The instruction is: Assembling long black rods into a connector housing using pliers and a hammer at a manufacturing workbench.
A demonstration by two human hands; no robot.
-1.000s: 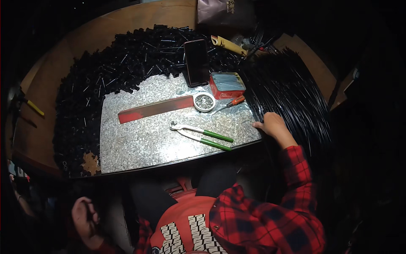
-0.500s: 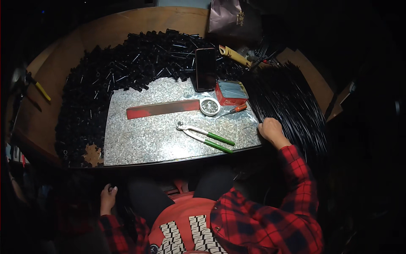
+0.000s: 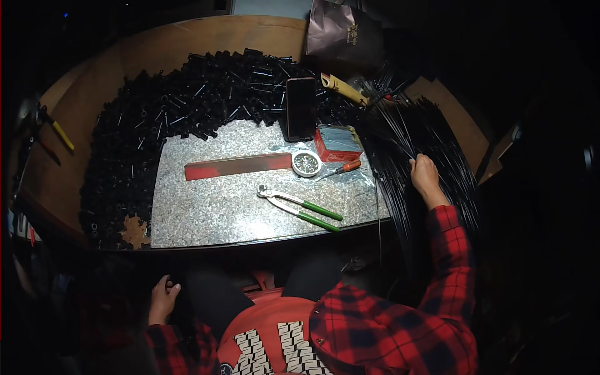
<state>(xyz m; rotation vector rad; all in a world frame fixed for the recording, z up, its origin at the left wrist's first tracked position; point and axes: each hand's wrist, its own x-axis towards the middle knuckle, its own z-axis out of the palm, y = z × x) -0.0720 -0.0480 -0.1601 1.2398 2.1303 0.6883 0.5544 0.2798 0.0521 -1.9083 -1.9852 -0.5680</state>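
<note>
My right hand [image 3: 426, 177] is closed on a few thin black rods [image 3: 400, 132] at the right side of the table. The lifted ends fan out up and to the left, above a large bundle of similar rods [image 3: 447, 144]. Below the table's left front edge, my left hand [image 3: 164, 300] hangs beside my thigh. Its fingers are loosely curled and apart, with nothing seen between them. On the speckled board [image 3: 219, 219] lie green-handled pincers [image 3: 300, 209], jaws toward the left. Behind them rest a red-brown bar [image 3: 240, 165] and a round white dish [image 3: 307, 164] of small shiny bits.
Black tubular parts [image 3: 206, 94] heap along the back and left. A phone [image 3: 300, 109] stands upright near a red box [image 3: 337, 145] and an orange-handled screwdriver [image 3: 347, 167]. A dark paper bag [image 3: 344, 37] stands behind. Yellow-handled pliers [image 3: 59, 131] hang at far left.
My right hand has moved up and right from the board's edge, lifting and spreading several rods from the bundle. My left hand has shifted only slightly.
</note>
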